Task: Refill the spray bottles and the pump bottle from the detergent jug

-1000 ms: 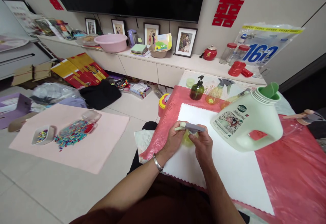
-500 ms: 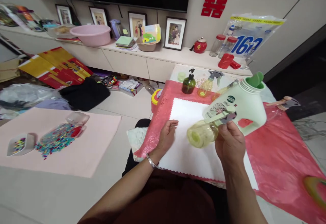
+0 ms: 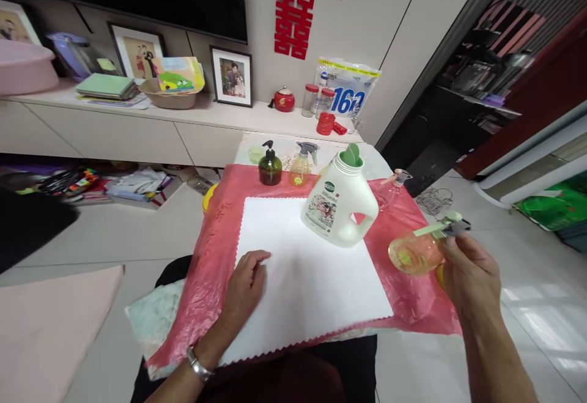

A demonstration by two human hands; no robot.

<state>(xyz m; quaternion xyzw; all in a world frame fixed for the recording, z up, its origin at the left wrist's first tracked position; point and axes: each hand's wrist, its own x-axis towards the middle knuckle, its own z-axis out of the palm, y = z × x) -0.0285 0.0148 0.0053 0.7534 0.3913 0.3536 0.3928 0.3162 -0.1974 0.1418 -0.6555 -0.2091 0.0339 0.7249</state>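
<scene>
— Item held? 
— Right hand [image 3: 472,274] was closed around a small spray bottle [image 3: 415,253], tilted, off the desk's right edge beside the red sheet [image 3: 413,299].
— Left hand [image 3: 245,287]? 
— Lay loosely curled, holding nothing, on the white cloth [image 3: 312,280]; white jug [image 3: 339,204] stood nearby.

1. The spray bottle [image 3: 416,252] was small, round and clear yellowish, with a pale green and grey trigger head.
2. It lay tipped on its side, held aloft at the frame's right, beyond the red sheet's edge.
</scene>
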